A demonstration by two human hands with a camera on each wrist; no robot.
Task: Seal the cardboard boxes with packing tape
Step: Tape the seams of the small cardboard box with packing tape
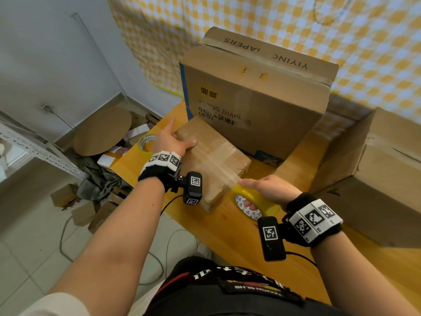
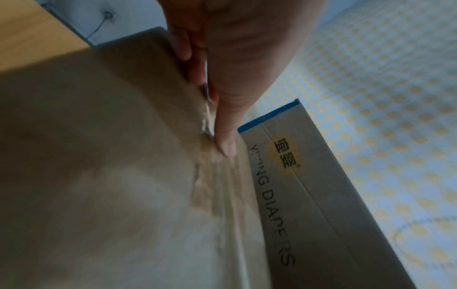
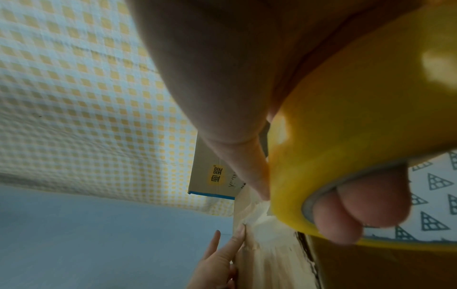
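Note:
A small cardboard box (image 1: 216,160) (image 2: 99,156) (image 3: 267,260) lies on the wooden table (image 1: 239,238), with clear tape strips crossing its top. My left hand (image 1: 169,140) (image 2: 235,58) (image 3: 217,260) rests on its far left corner, thumb flat on the top and fingers straight along the side. At the box's near right corner my right hand (image 1: 271,190) (image 3: 222,78) grips a yellow tape roll (image 1: 257,199) (image 3: 358,127), fingers through the core and thumb on the outside. A short stretch of clear tape (image 1: 227,182) runs from the roll onto the box's near edge.
A large diaper box (image 1: 257,99) (image 2: 309,195) stands right behind the small one. Another big carton (image 1: 373,174) sits at the right. A second tape roll (image 1: 145,143) lies by the table's left edge. Cardboard scraps and cables litter the floor at the left.

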